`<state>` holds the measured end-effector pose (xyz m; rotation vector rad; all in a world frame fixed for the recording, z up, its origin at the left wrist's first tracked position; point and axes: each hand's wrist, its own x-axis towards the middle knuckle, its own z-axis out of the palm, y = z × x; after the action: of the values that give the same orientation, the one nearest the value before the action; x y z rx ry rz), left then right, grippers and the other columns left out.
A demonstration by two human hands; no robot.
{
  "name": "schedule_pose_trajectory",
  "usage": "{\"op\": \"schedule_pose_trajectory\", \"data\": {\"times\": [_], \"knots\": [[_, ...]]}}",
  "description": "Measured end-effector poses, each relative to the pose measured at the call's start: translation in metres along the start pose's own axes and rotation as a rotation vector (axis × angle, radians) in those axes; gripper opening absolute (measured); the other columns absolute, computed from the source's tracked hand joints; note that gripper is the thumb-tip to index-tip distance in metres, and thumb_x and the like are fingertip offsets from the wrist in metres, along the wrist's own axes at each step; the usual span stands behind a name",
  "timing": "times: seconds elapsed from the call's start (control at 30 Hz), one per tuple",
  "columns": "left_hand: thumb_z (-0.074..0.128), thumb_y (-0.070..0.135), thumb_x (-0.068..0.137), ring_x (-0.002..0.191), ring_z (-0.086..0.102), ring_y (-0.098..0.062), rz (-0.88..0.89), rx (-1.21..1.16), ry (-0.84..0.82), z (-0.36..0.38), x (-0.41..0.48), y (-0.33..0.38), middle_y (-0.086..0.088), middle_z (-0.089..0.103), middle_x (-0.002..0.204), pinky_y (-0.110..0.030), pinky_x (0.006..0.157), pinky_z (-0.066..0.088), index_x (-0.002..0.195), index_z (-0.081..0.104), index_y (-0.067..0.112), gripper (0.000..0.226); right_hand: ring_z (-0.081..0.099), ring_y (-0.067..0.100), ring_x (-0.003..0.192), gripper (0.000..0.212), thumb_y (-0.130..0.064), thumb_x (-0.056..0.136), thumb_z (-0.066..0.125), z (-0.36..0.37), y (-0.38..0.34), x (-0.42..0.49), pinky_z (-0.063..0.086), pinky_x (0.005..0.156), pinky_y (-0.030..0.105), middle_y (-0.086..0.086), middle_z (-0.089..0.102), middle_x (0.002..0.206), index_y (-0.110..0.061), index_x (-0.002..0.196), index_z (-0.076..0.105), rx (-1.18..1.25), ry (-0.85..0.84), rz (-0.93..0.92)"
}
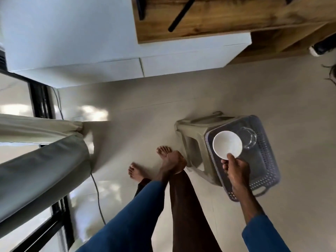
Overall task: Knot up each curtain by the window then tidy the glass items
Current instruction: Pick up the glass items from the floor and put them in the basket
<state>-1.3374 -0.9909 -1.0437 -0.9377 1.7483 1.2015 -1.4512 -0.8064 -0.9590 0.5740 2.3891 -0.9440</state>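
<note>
The right hand (pixel 236 170), reaching out from a blue sleeve, pinches the near rim of a white bowl (pixel 227 144), thumb on top, and holds it just over a grey perforated basket (pixel 269 171). A clear glass (pixel 248 140) lies in the basket at its far end, just beside the bowl. The basket sits on a pale plastic stool (pixel 189 140) on the tiled floor. The left hand (pixel 172 164) hangs low by the stool's near corner, over bare feet; I cannot tell how its fingers lie. Well apart to the left, two pale green curtains (pixel 41 160) hang by the dark-framed window (pixel 41 100), the farther one bunched at its lower end. A thin cable (pixel 98 197) trails along the floor beneath them. Beyond stand a white cabinet (pixel 127 51) and a wooden panel (pixel 218 19).
</note>
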Motion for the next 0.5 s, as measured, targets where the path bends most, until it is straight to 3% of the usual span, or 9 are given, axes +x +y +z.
{"op": "schedule_pose_trajectory", "data": {"times": [0.13, 0.33, 0.5], "knots": [[0.049, 0.026, 0.073, 0.075, 0.070, -0.030, 0.087, -0.023, -0.036, 0.010, -0.014, 0.049, -0.014, 0.071, 0.080, -0.044, 0.074, 0.060, 0.081, 0.070, 0.004, 0.031, 0.055, 0.013, 0.051, 0.037, -0.024, 0.099, 0.055, -0.012, 0.022, 0.029, 0.040, 0.042, 0.018, 0.007, 0.066, 0.062, -0.007, 0.069, 0.069, 0.007, -0.034, 0.115], [0.045, 0.027, 0.070, 0.080, 0.071, -0.034, 0.092, 0.064, -0.037, 0.023, -0.003, 0.084, -0.018, 0.072, 0.087, -0.039, 0.072, 0.061, 0.083, 0.071, 0.004, 0.036, 0.051, 0.012, 0.041, 0.043, -0.028, 0.096, 0.053, -0.005, 0.055, 0.066, 0.035, 0.043, 0.025, 0.005, 0.066, 0.053, -0.005, 0.066, 0.075, -0.172, -0.156, 0.191], [0.039, 0.030, 0.066, 0.073, 0.069, -0.034, 0.056, 0.098, -0.002, 0.029, 0.007, 0.087, -0.010, 0.062, 0.070, -0.039, 0.075, 0.058, 0.062, 0.052, 0.013, 0.022, 0.044, 0.012, 0.038, 0.043, -0.032, 0.098, 0.054, -0.002, 0.066, 0.079, 0.026, 0.030, 0.018, 0.004, 0.063, 0.055, 0.000, 0.076, 0.073, -0.093, -0.195, 0.282]]}}
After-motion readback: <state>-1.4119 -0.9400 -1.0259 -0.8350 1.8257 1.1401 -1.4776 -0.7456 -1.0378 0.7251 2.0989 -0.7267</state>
